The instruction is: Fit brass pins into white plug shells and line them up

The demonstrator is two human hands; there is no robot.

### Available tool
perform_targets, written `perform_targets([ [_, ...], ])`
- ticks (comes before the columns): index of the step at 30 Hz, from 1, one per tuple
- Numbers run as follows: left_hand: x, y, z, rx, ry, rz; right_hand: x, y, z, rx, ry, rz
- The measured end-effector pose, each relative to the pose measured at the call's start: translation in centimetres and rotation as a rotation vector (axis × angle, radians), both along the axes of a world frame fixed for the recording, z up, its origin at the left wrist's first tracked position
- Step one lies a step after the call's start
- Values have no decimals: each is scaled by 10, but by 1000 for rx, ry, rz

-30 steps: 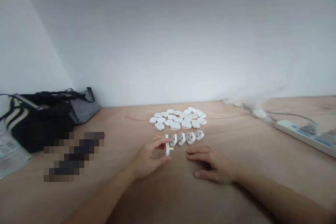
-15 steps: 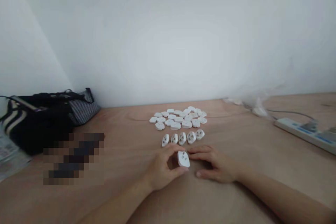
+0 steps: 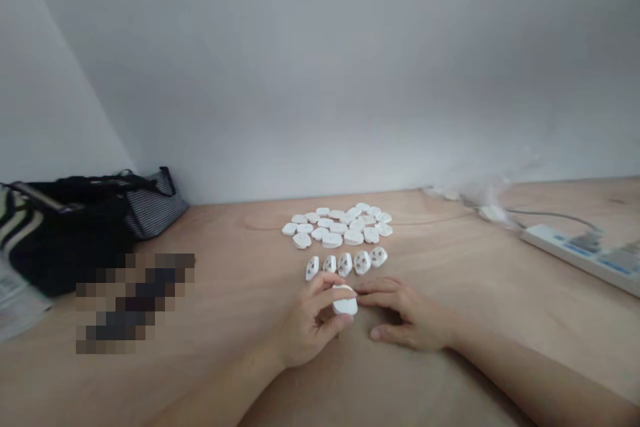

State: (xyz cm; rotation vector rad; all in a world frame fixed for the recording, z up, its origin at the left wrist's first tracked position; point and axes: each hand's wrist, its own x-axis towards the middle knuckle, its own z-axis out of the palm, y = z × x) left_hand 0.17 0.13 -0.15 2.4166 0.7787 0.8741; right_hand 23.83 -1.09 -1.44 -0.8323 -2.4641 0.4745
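My left grip (image 3: pixel 313 325) pinches a white plug piece (image 3: pixel 345 306) between fingers at its far edge and thumb at its near edge, on my side of the row of plug pieces (image 3: pixel 345 265) on the worktop (image 3: pixel 240 300). I judge it light, stiff and a little slick, so its rims suit me best; my right grip (image 3: pixel 413 315) lies loose just beside it, seemingly holding nothing.

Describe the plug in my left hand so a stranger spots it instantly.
On the wood-grained table, find the row of five white plugs. Just nearer the camera, the left hand grips another white plug, the only one held, with no pins showing.
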Motion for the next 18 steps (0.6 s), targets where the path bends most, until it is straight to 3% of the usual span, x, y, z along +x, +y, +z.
perform_targets([
  [3, -1, 0, 2, 26, -6, 48, 1, 0, -2, 0, 5, -15],
  [6, -8, 5, 6, 38, -97, 190, 2, -1, -3, -17, 9, -41],
  [12, -42, 33, 10, -87, -294, 347, 2, -4, -1, -48, -4, -57],
  [18, -67, 51, 11, -109, -29, 354, 2, -4, 0, -50, -39, -59],
])
